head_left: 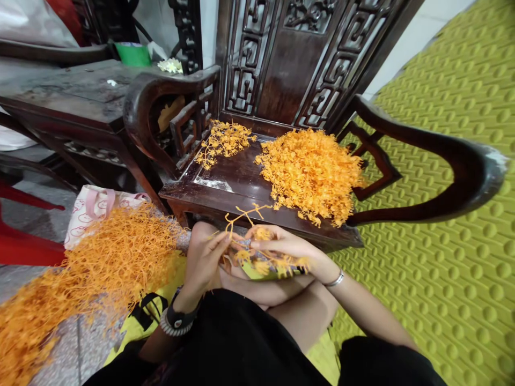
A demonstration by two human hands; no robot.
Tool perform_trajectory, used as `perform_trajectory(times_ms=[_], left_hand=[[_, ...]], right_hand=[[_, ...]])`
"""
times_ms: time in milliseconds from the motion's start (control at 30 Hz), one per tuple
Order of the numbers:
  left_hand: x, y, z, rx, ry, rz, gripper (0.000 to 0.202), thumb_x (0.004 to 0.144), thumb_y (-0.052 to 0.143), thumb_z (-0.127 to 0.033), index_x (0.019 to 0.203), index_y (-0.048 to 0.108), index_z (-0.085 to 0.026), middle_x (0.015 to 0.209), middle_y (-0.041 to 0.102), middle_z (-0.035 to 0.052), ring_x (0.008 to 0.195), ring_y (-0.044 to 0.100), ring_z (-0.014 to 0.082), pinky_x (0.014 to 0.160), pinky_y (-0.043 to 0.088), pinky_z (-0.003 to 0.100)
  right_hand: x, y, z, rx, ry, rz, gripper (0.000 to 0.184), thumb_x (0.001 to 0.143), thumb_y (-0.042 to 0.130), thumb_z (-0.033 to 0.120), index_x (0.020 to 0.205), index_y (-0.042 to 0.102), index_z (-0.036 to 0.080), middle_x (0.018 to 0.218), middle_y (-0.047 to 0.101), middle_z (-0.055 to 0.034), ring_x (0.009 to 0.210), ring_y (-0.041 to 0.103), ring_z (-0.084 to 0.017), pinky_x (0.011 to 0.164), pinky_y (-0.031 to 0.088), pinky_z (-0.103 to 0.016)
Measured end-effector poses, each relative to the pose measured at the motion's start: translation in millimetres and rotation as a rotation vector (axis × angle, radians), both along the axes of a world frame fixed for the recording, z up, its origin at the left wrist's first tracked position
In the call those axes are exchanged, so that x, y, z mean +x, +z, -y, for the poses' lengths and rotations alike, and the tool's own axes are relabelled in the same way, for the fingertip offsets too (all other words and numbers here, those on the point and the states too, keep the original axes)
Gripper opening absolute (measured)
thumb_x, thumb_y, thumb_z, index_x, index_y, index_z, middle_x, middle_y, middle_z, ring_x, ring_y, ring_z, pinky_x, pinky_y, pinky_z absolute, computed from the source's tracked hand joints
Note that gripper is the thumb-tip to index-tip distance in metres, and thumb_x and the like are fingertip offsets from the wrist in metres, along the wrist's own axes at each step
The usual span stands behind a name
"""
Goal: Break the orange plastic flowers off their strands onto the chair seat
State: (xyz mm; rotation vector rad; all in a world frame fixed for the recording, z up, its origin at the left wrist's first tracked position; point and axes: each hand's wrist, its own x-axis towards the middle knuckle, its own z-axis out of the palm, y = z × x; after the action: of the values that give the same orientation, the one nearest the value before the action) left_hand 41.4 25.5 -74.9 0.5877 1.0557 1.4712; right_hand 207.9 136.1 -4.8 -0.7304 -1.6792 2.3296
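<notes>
Nearest of all are the person's knees in black cloth, and just above them the two hands meet. The left hand (205, 260) is curled, and its fingertips pinch a thin orange sprig (245, 214). The right hand (281, 246) lies across from the right side, with its fingers bent over a small bunch of orange bits (277, 264), so both hands are closed on the orange stuff. The sprig is long and skinny. It starts at the fingers and points up and away from the person, toward the chair, with little side arms at its far tip. To the left, on the floor, lies a big loose heap of orange strands (100, 257), partly over a pink and white bag (94, 206). A bit farther stands a dark wooden chair (241, 182). On its seat sits a big orange pile (311, 171) on the right and a small orange clump (225, 140) at the far left. A green bumpy mat (454, 257) covers the floor on the right.
</notes>
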Motion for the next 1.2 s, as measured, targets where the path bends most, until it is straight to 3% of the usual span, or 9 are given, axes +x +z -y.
perform_trajectory(times_ms=[133, 233, 333, 467, 600, 733, 867, 1033, 1200], left_hand=[[-4.9, -4.3, -1.3, 0.022, 0.037, -0.01, 0.03, 0.085, 0.061, -0.043, 0.094, 0.066, -0.015, 0.056, 0.055, -0.0042, 0.041, 0.044, 0.0046, 0.04, 0.031, 0.015], [-2.8, -1.9, -1.2, 0.007, -0.071, 0.037, 0.031, 0.082, 0.064, -0.042, 0.096, 0.065, -0.015, 0.054, 0.055, -0.0039, 0.043, 0.045, 0.0051, 0.042, 0.03, 0.015], [5.7, 1.8, 2.0, -0.095, -0.145, 0.089, 0.035, 0.074, 0.071, -0.044, 0.088, 0.064, -0.013, 0.054, 0.053, -0.0047, 0.041, 0.039, 0.0034, 0.04, 0.025, 0.015], [19.4, 2.6, 6.8, -0.152, -0.153, 0.05, 0.043, 0.07, 0.071, -0.053, 0.071, 0.058, -0.012, 0.048, 0.045, -0.0071, 0.037, 0.027, 0.0014, 0.037, 0.016, 0.016], [24.6, -2.8, 9.6, -0.134, -0.183, -0.021, 0.049, 0.073, 0.062, -0.062, 0.064, 0.05, -0.015, 0.039, 0.038, -0.0082, 0.034, 0.024, 0.0028, 0.038, 0.013, 0.019], [24.0, -7.5, 13.1, -0.179, -0.26, 0.068, 0.046, 0.071, 0.066, -0.056, 0.062, 0.043, -0.018, 0.041, 0.032, -0.0102, 0.034, 0.02, 0.0021, 0.038, 0.01, 0.019], [28.3, -7.9, 22.8, -0.157, -0.364, 0.114, 0.049, 0.069, 0.07, -0.055, 0.058, 0.04, -0.018, 0.044, 0.024, -0.0114, 0.036, 0.015, 0.0009, 0.039, 0.011, 0.02], [35.6, -1.1, 46.2, -0.07, -0.489, 0.171, 0.052, 0.078, 0.059, -0.061, 0.058, 0.036, -0.019, 0.043, 0.018, -0.0108, 0.036, 0.013, 0.0025, 0.04, 0.011, 0.023], [32.6, 23.7, 63.0, -0.022, -0.618, 0.08, 0.053, 0.084, 0.053, -0.06, 0.057, 0.033, -0.018, 0.05, 0.023, -0.0078, 0.043, 0.017, 0.0042, 0.042, 0.012, 0.025]], right_hand=[[5.3, -10.2, 8.9, -0.299, -0.175, -0.206, 0.028, 0.08, 0.063, 0.028, 0.107, 0.062, 0.02, 0.074, 0.068, 0.0007, 0.038, 0.044, -0.003, 0.034, 0.03, -0.014], [-4.5, -25.5, 18.0, -0.383, -0.332, -0.389, 0.046, 0.07, 0.067, 0.056, 0.095, 0.064, 0.016, 0.083, 0.068, -0.0049, 0.057, 0.058, -0.011, 0.046, 0.044, -0.019], [-14.1, -41.3, 26.6, -0.27, -0.376, -0.452, 0.077, 0.049, 0.075, 0.069, 0.106, 0.064, 0.017, 0.096, 0.066, -0.0082, 0.077, 0.06, -0.017, 0.066, 0.051, -0.026], [-18.5, -51.4, 36.9, -0.005, -0.405, -0.467, 0.105, 0.032, 0.087, 0.059, 0.125, 0.056, 0.02, 0.123, 0.056, -0.0102, 0.102, 0.055, -0.021, 0.084, 0.047, -0.028], [-25.4, -47.7, 46.6, -0.06, -0.59, -0.452, 0.051, 0.068, 0.075, 0.041, 0.113, 0.062, 0.02, 0.117, 0.062, -0.0086, 0.101, 0.058, -0.021, 0.088, 0.047, -0.033], [-29.3, -39.2, 47.4, -0.456, -0.76, -0.556, 0.017, 0.08, 0.057, 0.022, 0.096, 0.063, 0.02, 0.08, 0.065, 0.0009, 0.069, 0.061, -0.011, 0.067, 0.051, -0.025], [-6.8, -21.3, 39.2, -0.698, -0.692, -0.693, 0.01, 0.08, 0.053, 0.016, 0.07, 0.054, 0.018, 0.041, 0.029, 0.0124, 0.032, 0.025, -0.004, 0.04, 0.037, -0.015], [34.0, 19.1, 45.3, -0.558, -0.48, -0.714, 0.058, 0.088, 0.046, 0.047, 0.042, 0.021, 0.021, 0.037, 0.005, 0.01, 0.033, 0.009, -0.007, 0.036, 0.027, -0.021], [48.6, 61.0, 64.5, -0.313, -0.236, -0.777, 0.06, 0.097, 0.03, 0.036, 0.042, 0.011, 0.021, 0.034, 0.005, 0.0083, 0.034, 0.006, -0.008, 0.04, 0.016, -0.024]])
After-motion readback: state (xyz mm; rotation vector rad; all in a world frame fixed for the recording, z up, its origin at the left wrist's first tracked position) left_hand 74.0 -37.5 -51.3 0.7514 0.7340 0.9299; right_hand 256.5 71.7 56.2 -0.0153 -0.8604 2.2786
